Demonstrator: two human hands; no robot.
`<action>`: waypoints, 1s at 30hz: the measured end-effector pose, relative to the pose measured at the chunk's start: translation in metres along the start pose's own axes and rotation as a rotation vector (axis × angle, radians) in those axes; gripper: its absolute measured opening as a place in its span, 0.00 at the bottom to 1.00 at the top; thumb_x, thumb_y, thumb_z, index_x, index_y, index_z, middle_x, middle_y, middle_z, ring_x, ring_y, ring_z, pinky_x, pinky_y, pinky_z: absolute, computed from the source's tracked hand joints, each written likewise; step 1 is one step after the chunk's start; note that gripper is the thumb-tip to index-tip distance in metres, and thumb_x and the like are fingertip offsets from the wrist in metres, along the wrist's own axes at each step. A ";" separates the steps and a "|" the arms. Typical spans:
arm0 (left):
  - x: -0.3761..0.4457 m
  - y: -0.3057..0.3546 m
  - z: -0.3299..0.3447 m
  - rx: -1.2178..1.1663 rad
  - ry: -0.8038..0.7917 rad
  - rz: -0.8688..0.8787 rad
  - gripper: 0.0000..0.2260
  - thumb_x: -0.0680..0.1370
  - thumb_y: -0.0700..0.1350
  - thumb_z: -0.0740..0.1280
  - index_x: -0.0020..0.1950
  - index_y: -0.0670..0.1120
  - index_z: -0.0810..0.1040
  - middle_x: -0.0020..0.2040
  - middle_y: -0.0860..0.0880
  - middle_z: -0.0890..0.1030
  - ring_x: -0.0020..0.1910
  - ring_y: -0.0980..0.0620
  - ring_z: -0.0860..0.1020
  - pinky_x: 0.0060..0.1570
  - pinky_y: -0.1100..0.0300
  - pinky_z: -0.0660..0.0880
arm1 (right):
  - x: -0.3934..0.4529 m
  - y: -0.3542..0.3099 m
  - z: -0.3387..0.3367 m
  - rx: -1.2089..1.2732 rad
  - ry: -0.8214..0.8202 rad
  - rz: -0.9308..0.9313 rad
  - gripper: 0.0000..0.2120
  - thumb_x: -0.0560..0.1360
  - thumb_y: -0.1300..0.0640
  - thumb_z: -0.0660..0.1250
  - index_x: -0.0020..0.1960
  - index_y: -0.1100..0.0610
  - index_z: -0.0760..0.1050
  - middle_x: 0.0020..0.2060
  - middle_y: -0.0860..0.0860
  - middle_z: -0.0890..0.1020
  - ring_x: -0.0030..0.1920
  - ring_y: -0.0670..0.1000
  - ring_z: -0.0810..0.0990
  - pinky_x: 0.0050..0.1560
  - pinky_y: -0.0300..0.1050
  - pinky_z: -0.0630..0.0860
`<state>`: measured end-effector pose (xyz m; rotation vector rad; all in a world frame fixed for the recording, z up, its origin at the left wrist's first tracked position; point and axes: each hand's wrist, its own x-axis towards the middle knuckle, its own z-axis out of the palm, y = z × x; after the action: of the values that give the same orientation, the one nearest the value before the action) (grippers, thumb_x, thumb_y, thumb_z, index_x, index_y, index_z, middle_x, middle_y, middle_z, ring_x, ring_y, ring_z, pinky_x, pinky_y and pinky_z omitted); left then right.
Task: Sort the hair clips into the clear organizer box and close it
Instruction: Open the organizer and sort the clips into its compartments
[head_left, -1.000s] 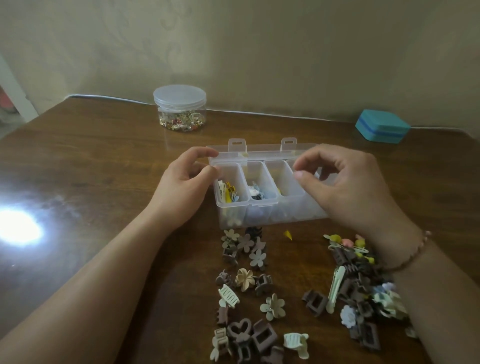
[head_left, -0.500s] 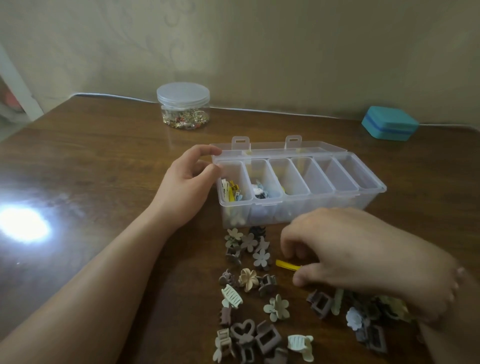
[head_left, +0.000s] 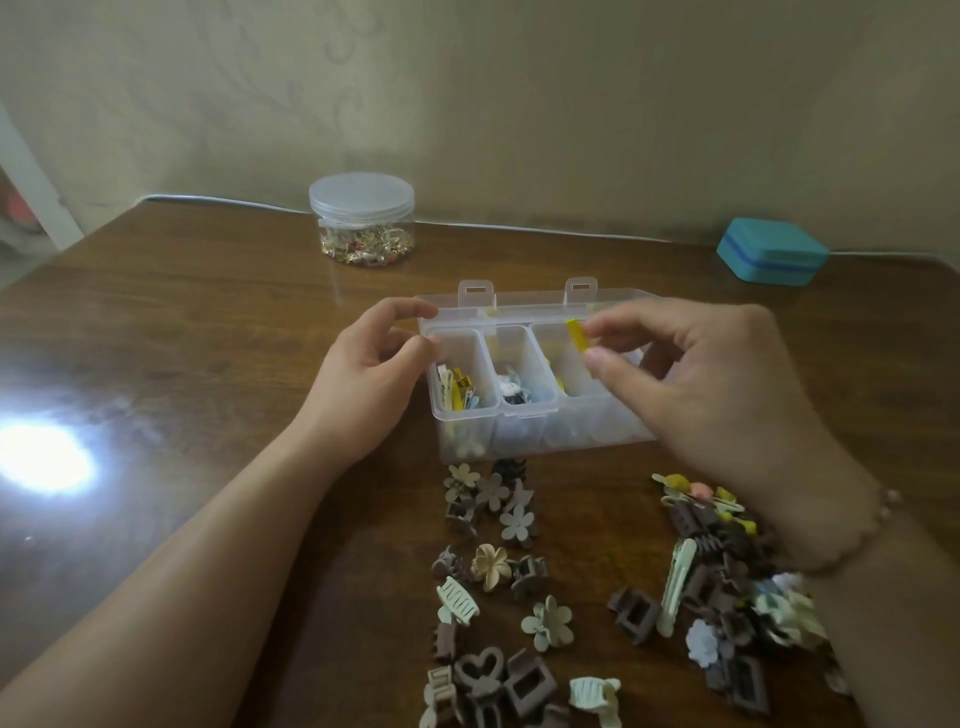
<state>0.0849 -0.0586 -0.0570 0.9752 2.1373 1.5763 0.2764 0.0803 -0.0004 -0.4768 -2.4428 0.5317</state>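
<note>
Brown wooden table against a pale patterned wall, bright glare spot near its left edge. Clear organizer box at the table's middle, lid open and lying back toward the far edge, two latch tabs standing up. Left hand at the box's left end, thumb and forefinger curled round the near-left corner of its rim. Right hand raised over the third compartment from the left, thumb and forefinger pinching a small yellow clip (held roughly upright, above the rim). First compartment holding yellow and pale clips, second holding dark and white ones. Loose hair clips scattered between the box and the near edge: flower, heart and square claw shapes in beige and brown. Denser heap of clips toward the near-right, partly under the right wrist. Round lidded jar of small gold pieces near the far edge, left of the box. Teal case at the far-right corner.
</note>
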 end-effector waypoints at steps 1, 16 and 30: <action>0.000 0.000 0.000 -0.001 -0.001 -0.002 0.13 0.80 0.45 0.64 0.64 0.55 0.76 0.43 0.60 0.85 0.47 0.64 0.81 0.49 0.60 0.75 | 0.001 0.004 0.006 -0.048 0.012 0.006 0.10 0.73 0.52 0.71 0.54 0.47 0.82 0.39 0.40 0.83 0.35 0.36 0.77 0.32 0.30 0.71; 0.002 -0.002 0.000 -0.011 0.046 0.011 0.16 0.81 0.43 0.63 0.68 0.54 0.76 0.54 0.57 0.83 0.55 0.62 0.80 0.59 0.60 0.74 | -0.015 -0.020 -0.046 -0.450 -0.912 0.014 0.13 0.70 0.38 0.69 0.51 0.32 0.67 0.47 0.30 0.74 0.47 0.32 0.72 0.39 0.35 0.70; 0.001 -0.001 0.000 -0.003 0.024 -0.013 0.16 0.81 0.44 0.63 0.68 0.54 0.76 0.45 0.69 0.83 0.53 0.66 0.80 0.63 0.55 0.73 | -0.009 0.000 -0.037 -0.360 -0.896 0.030 0.09 0.74 0.48 0.70 0.47 0.36 0.70 0.45 0.33 0.77 0.44 0.37 0.75 0.41 0.39 0.76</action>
<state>0.0839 -0.0580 -0.0574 0.9434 2.1524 1.5929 0.3054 0.0862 0.0227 -0.4830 -3.4298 0.3513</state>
